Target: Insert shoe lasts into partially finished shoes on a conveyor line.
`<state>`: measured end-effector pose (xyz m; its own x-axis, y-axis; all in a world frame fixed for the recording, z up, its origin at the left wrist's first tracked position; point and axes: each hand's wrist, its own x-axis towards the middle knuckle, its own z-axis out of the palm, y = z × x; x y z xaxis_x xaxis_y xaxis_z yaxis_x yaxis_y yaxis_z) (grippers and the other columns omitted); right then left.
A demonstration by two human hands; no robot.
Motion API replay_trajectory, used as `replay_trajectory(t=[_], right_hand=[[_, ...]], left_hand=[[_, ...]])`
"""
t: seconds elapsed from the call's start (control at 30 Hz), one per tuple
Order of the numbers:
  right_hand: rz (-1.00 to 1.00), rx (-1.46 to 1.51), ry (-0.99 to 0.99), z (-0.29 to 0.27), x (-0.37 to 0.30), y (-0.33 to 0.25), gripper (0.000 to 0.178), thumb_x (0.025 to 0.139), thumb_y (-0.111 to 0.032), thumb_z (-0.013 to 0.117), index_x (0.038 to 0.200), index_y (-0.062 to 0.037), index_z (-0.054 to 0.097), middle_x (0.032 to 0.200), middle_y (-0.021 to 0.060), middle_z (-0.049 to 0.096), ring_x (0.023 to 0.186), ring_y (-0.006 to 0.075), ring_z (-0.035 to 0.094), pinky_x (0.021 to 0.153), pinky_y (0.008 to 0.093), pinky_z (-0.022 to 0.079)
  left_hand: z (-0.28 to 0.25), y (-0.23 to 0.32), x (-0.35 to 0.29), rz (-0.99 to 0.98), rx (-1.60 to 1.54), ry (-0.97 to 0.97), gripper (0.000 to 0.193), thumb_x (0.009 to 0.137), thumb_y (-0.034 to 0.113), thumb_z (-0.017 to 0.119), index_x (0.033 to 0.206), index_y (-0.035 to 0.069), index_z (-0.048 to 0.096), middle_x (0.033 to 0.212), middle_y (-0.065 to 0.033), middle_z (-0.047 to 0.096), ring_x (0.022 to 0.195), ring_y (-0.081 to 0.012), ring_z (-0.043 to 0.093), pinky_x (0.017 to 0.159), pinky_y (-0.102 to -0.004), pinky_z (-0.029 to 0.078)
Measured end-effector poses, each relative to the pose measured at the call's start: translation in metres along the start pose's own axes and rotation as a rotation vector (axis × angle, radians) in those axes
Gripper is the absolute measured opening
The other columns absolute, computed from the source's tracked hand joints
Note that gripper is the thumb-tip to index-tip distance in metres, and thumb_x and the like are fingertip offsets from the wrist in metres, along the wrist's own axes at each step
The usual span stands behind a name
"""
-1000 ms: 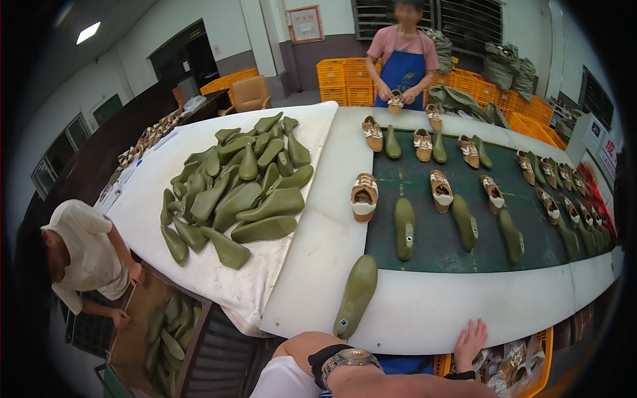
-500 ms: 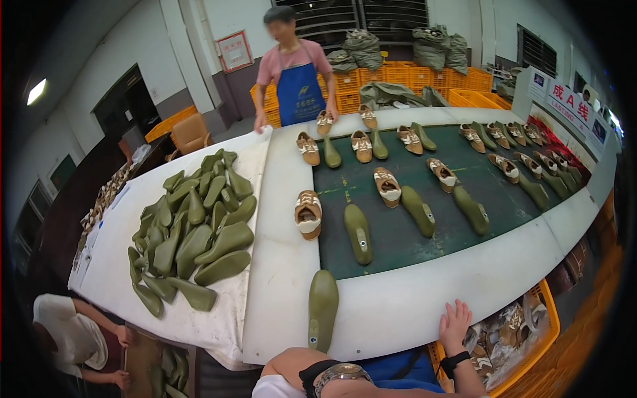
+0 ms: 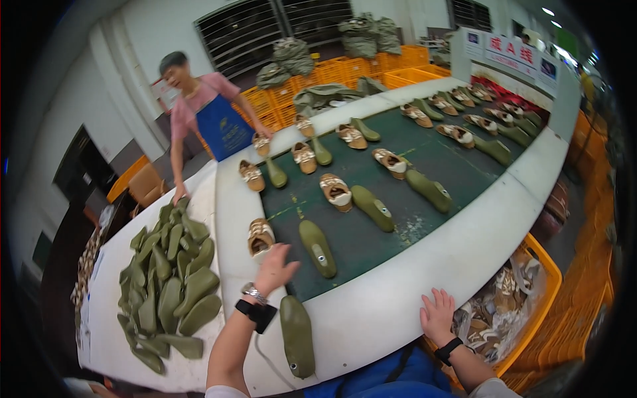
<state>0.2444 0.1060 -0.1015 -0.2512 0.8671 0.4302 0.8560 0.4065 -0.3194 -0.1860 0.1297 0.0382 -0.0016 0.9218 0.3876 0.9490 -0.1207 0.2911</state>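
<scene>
My left hand (image 3: pixel 273 268), with a watch and a black band at its wrist, reaches over the white table border. Its fingers are apart at the heel of a brown and white shoe (image 3: pixel 260 237); whether they touch it is hard to tell. To the right of that shoe, a green shoe last (image 3: pixel 317 249) lies on the dark green belt. Nearer me, another green last (image 3: pixel 296 335) rests on the white border. My right hand (image 3: pixel 438 317) lies with spread fingers on the table's front edge, holding nothing.
Brown shoes and green lasts sit paired along the belt (image 3: pixel 424 232). A heap of green lasts (image 3: pixel 169 298) covers the white cloth at left. Across the table a co-worker in a blue apron (image 3: pixel 225 132) touches both heap and a shoe. An orange crate (image 3: pixel 551 292) of shoes stands at right.
My left hand has swung from the lower edge out to the nearest shoe. The co-worker's hand has moved onto the heap of lasts. My view has shifted; my right hand stays at the table edge.
</scene>
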Motion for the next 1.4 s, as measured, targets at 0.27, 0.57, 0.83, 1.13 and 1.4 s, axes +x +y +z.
replay_trajectory(t=[0.27, 0.57, 0.83, 1.13, 1.4], right_hand=[[0.024, 0.019, -0.017, -0.011, 0.009, 0.0, 0.035, 0.072, -0.021, 0.062, 0.106, -0.0134, 0.061, 0.122, 0.0131, 0.047, 0.118, 0.0349, 0.038, 0.098, 0.0527, 0.028], [0.068, 0.019, -0.109, -0.013, 0.015, -0.003, 0.036, 0.072, -0.021, 0.062, 0.107, -0.0133, 0.061, 0.123, 0.0134, 0.046, 0.118, 0.0356, 0.038, 0.099, 0.0526, 0.026], [0.089, 0.019, -0.15, -0.012, 0.017, -0.005, 0.035, 0.07, -0.021, 0.061, 0.104, -0.0118, 0.062, 0.122, 0.015, 0.047, 0.116, 0.0373, 0.038, 0.098, 0.0532, 0.026], [0.042, 0.042, -0.127, -0.011, 0.016, -0.008, 0.036, 0.071, -0.019, 0.06, 0.106, -0.0109, 0.061, 0.123, 0.0155, 0.046, 0.117, 0.0373, 0.037, 0.097, 0.0541, 0.026], [0.012, -0.018, -0.06, -0.006, 0.004, 0.003, 0.039, 0.073, -0.018, 0.06, 0.11, -0.0098, 0.058, 0.125, 0.0157, 0.044, 0.118, 0.0377, 0.037, 0.098, 0.0536, 0.026]], left_hand=[[0.067, -0.144, -0.009, -0.448, 0.219, -0.086, 0.06, 0.067, 0.027, 0.073, 0.115, 0.005, 0.045, 0.121, -0.0212, 0.042, 0.103, -0.0401, 0.049, 0.086, -0.0437, 0.044], [0.108, -0.114, 0.058, -0.436, 0.099, 0.027, 0.033, 0.068, 0.018, 0.072, 0.093, 0.001, 0.057, 0.095, -0.0195, 0.058, 0.089, -0.037, 0.056, 0.078, -0.0407, 0.046], [0.143, -0.129, 0.083, -0.694, 0.494, -0.107, 0.037, 0.075, 0.035, 0.066, 0.1, 0.008, 0.057, 0.103, -0.0116, 0.06, 0.11, -0.0287, 0.048, 0.093, -0.0527, 0.032], [0.103, -0.13, 0.077, -0.7, 0.359, -0.25, 0.056, 0.072, 0.037, 0.068, 0.121, 0.017, 0.048, 0.124, -0.0086, 0.046, 0.12, -0.0337, 0.036, 0.094, -0.0533, 0.034], [-0.015, -0.035, -0.02, -0.072, -0.125, -0.288, 0.047, 0.076, 0.027, 0.068, 0.112, 0.002, 0.052, 0.111, -0.0173, 0.054, 0.103, -0.0376, 0.05, 0.09, -0.0416, 0.041]])
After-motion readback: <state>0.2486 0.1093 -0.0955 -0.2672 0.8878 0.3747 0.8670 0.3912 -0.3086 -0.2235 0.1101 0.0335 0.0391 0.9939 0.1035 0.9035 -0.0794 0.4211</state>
